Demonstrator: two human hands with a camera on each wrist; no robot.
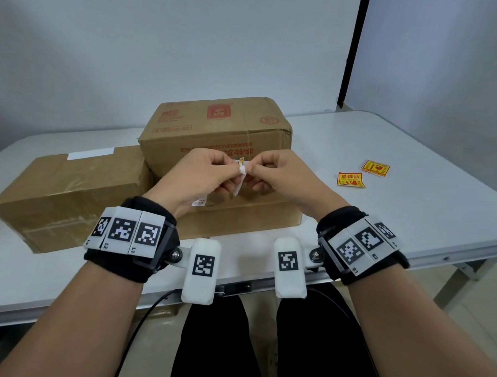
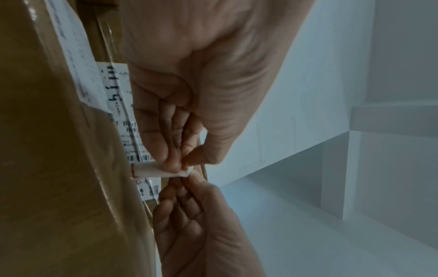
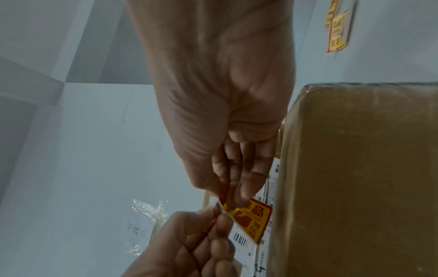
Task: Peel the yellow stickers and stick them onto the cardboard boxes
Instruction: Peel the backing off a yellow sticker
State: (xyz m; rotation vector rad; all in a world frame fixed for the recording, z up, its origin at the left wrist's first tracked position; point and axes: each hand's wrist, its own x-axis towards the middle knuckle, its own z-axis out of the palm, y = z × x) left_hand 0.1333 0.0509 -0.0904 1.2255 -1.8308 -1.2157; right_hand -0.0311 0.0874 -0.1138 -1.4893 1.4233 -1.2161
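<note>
Above the low cardboard box [image 1: 240, 219], both hands hold one yellow sticker [image 3: 254, 219] between them. Its white backing [image 1: 238, 186] faces me; the red-and-yellow print shows in the right wrist view. My left hand [image 1: 236, 169] pinches the white backing [image 2: 154, 170] with thumb and curled fingers. My right hand [image 1: 250, 168] pinches the same sticker's corner, fingertips almost touching the left's. A tall cardboard box [image 1: 216, 129] stands just behind the hands, and a third box [image 1: 68, 190] lies to the left.
Two more yellow stickers [image 1: 350, 179] [image 1: 375, 168] lie on the white table [image 1: 413, 211] to the right of the boxes. A printed shipping label [image 2: 118, 105] covers part of the low box. The table's near edge runs under my wrists.
</note>
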